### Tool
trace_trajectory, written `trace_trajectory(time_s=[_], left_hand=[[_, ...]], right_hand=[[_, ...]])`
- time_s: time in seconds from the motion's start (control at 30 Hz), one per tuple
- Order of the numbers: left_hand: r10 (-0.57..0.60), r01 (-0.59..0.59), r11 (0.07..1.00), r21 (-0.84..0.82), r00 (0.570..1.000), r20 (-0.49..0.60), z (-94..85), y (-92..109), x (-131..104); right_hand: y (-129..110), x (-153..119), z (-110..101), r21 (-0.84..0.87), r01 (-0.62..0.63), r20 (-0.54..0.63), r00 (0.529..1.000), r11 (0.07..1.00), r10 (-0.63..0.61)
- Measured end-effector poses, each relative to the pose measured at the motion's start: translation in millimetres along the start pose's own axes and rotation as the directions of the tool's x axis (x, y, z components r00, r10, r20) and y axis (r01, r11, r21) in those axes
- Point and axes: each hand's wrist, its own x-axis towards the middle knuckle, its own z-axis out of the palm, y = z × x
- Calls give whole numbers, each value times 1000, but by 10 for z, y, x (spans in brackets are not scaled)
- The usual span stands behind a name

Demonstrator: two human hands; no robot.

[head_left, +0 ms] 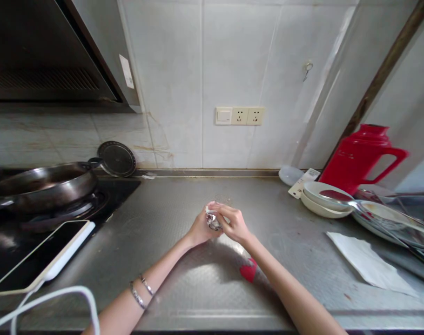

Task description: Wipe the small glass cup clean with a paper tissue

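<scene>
Steel counter below, hands partly hide a shiny object.

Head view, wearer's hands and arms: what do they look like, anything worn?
No gloves, no sleeves on the visible forearms. Two silver-toned bracelets sit on the forearm above the left hand. Right hand and forearm: nothing worn shows.
</scene>
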Motion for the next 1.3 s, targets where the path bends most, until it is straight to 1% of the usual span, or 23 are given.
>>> trace_trajectory(time_s=[0.13, 0.2, 0.27, 0.33, 0.37, 0.43, 0.47, 0.53, 0.57, 0.6, 0.63, 0.73, 0.8, 0.93, 1.07, 1.17, 1.23, 1.3], left_hand=[[-54, 56, 997, 61, 998, -36, -46, -17, 8], [-88, 89, 996, 30, 995, -38, -74, -35, 12], [-94, 94, 995, -19, 995, -22, -89, -37, 16], [-81, 80, 996, -44, 997, -19, -82, -13, 20], [-73, 72, 996, -52, 997, -24, -72, 9, 22], [-72, 70, 995, -75, 997, -24, -49, 64, 20], [-80, 78, 993, -91, 997, -18, -38, 92, 15], [-105, 104, 987, -123, 994, -1, -23, 141, 3], [-122, 122, 984, -132, 992, 8, -19, 158, -4], [-139, 140, 980, -142, 990, 14, -17, 169, -8], [-151, 151, 976, -159, 988, 13, -16, 175, -10], [-162, 151, 964, -221, 986, -35, -6, 178, 3], [-159, 135, 958, -253, 984, -78, 6, 188, 22], [-179, 142, 940, -311, 979, -94, 12, 246, 61], [-250, 197, 927, -319, 959, -135, -47, 295, 101], [-249, 195, 940, -280, 953, -172, -110, 307, 130], [-230, 180, 948, -262, 957, -177, -135, 310, 140], [-216, 170, 951, -259, 963, -161, -135, 306, 138]], right_hand=[[-1, -23, 20, -76, 155, 26, 988, 985, -153], [0, -39, 38, -101, 233, 53, 972, 967, -229], [-11, -47, 46, -92, 272, 73, 961, 958, -266], [-30, -38, 34, -66, 235, 43, 972, 970, -232], [-36, -28, 19, -54, 187, -1, 982, 981, -188], [-31, -2, -24, -55, 42, -142, 989, 998, -50], [-16, 11, -47, -63, -42, -224, 974, 997, 26], [33, 28, -82, -75, -188, -354, 923, 979, 150], [62, 29, -90, -77, -241, -390, 900, 967, 193], [89, 25, -89, -77, -271, -406, 887, 959, 218], [111, 18, -79, -74, -282, -402, 886, 957, 230], [130, -14, -12, -44, -237, -321, 923, 970, 211], [103, -29, 39, -12, -205, -285, 939, 979, 193], [5, -40, 95, 16, -167, -296, 941, 986, 164], [-80, -64, 124, 16, -73, -254, 964, 997, 75], [-115, -84, 145, 23, 1, -214, 977, 1000, 4], [-119, -79, 140, 24, 5, -234, 972, 1000, 1], [-99, -56, 117, 9, -54, -309, 949, 998, 54]])
